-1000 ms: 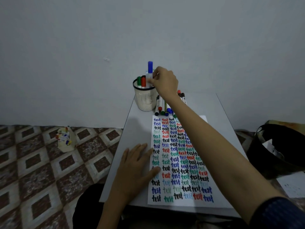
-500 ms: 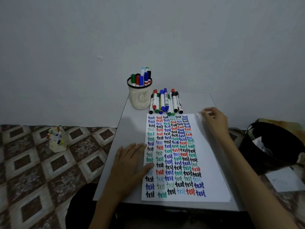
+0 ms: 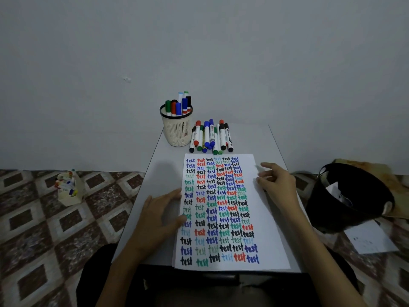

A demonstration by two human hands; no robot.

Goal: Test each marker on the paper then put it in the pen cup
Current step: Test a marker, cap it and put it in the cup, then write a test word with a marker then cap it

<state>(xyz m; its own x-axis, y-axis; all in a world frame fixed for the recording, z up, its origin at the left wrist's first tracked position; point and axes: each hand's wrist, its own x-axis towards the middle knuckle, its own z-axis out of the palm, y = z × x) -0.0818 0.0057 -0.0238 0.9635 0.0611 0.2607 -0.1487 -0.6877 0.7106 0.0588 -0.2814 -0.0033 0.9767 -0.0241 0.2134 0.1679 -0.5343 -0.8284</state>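
Table (image 3: 261, 138) under paper (image 3: 262, 218), grey wall (image 3: 221, 52), perhaps bin (image 3: 345, 202).

In front of me the wall (image 3: 199, 41) is plain pale grey, with one small mark (image 3: 126, 79) left of the middle. My desk (image 3: 152, 169) is small, with a light grey top, and its far edge is close to this wall. The floor (image 3: 33, 229) has tiles with a pattern of brown and cream squares. On it, at my left, stands a small cream holder (image 3: 69, 193) with coloured things inside. At my right is a black bin (image 3: 345, 207), with a white sheet (image 3: 371, 240) beside it. The light is dim.
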